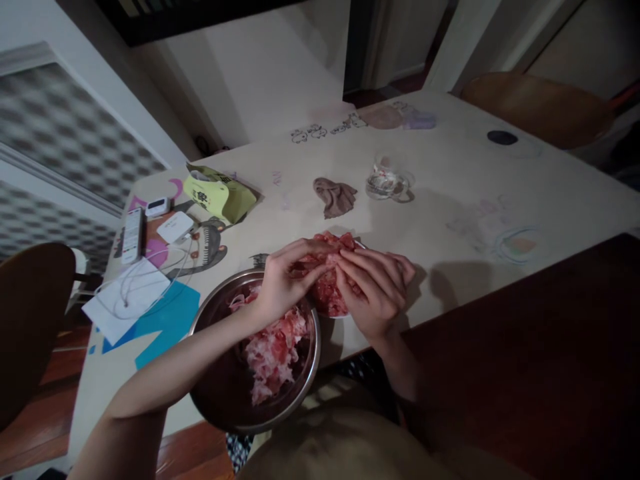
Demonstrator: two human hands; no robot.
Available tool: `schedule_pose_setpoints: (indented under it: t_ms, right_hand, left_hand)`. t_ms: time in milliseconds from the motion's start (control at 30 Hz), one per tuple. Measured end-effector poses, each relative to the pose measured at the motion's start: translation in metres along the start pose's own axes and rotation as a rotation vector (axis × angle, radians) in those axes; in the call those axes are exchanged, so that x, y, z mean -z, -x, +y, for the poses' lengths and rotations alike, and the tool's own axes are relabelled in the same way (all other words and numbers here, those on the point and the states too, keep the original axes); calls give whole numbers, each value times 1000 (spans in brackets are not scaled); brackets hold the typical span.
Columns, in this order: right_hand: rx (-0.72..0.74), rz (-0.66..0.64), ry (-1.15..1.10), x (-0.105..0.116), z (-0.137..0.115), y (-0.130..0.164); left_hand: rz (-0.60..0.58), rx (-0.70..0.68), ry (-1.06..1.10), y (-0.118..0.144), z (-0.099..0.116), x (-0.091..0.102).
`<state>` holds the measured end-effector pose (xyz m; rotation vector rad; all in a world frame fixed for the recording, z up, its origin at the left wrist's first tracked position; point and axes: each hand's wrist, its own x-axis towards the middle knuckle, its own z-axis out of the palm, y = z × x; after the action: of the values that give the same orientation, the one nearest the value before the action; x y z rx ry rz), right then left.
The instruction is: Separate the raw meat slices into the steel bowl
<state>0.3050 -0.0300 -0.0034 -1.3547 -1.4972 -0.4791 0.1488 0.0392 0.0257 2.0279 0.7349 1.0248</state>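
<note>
My left hand (285, 280) and my right hand (376, 288) meet over a white plate (345, 315) heaped with raw red meat slices (327, 297). Both hands pinch a slice of meat between the fingertips, above the pile. Just left of the plate stands a round metal bowl (300, 383) at the table's near edge. It holds several separated pink meat slices (273, 353). My left forearm crosses over the bowl's rim.
On the pale table (450, 193) lie a brown cloth (336, 197), a glass cup (385, 181), a yellow tissue pack (217, 193), a remote (133, 233), white paper with a cable (127, 297) and blue paper (167, 320). Wooden chairs stand at far right (540, 107) and left (30, 313).
</note>
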Motion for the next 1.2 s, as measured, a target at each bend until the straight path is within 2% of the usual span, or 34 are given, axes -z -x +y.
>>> schedule_pose_setpoints:
  t_ms: [133,267,467,767,1200]
  right_hand:
    - [28,41,59,-1,-1,1]
    - [35,29,65,0,-3,-1]
    - [52,64,81,1,-7,-5]
    - [45,69,92,3,-6,-5]
    - [51,65,43,6,-4,-5]
  left_hand:
    - [38,-118,-67,0,2,1]
    - [82,-176,-121,0,4,2]
    - [71,-271,-162,2,10,1]
    - [26,-291,-185,6,10,2]
    - [63,-338,-206,4,10,3]
